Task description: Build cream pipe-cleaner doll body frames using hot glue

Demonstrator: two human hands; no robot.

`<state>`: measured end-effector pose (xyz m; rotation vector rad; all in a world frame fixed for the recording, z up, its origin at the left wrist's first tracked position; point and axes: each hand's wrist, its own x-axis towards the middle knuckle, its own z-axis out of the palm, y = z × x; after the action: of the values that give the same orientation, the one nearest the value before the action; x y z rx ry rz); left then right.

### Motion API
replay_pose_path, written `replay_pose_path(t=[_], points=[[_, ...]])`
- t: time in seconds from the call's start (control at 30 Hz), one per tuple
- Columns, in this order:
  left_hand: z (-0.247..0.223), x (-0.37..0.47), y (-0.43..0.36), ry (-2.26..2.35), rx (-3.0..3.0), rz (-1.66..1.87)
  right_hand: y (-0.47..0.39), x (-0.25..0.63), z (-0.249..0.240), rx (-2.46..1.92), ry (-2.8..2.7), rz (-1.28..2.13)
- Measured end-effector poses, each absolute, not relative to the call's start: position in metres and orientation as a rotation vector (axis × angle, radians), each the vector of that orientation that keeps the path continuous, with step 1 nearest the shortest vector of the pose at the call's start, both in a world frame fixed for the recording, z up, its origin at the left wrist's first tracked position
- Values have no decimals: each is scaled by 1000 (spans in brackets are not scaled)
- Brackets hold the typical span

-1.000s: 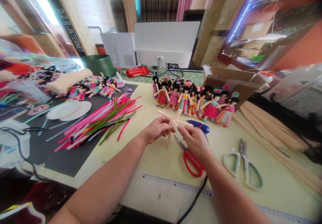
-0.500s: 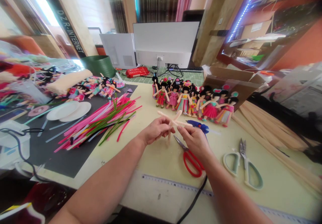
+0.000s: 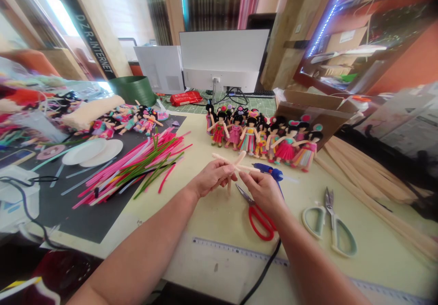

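Observation:
My left hand (image 3: 214,176) pinches a beige fuzzy stick figure (image 3: 239,160) made of crossed stems, near its crossing. With thumb and fingers closed, my right hand (image 3: 262,187) grips the figure's right-hand stem. One stem hangs down below my left fingers. Red-handled scissors (image 3: 260,223) lie on the table under my right hand, blades toward the figure. A blue glue gun (image 3: 268,171) lies just behind my right hand. Several small dolls (image 3: 251,134) in colourful dresses stand in a group behind my hands.
Colourful fuzzy stems (image 3: 137,168) lie to the left, near white plates (image 3: 102,152). Green-and-white-handled scissors (image 3: 329,223) and beige strips (image 3: 369,172) lie right. A ruler (image 3: 239,251) lies in front. Behind are a monitor (image 3: 224,56) and a cardboard box (image 3: 311,102).
The whole view has shifted very slightly. Both hands keep nearly the same hold on the beige figure, whose upper stem looks slightly shifted in my left fingers.

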<state>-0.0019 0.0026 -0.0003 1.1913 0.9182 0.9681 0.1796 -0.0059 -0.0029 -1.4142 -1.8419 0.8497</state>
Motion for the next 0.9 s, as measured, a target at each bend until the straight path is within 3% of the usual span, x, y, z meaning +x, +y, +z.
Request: replay_pose_path(t=[0.9], points=[[-5,8,1,909,1066,1162,-7,178,0,-1472,-1831,832]])
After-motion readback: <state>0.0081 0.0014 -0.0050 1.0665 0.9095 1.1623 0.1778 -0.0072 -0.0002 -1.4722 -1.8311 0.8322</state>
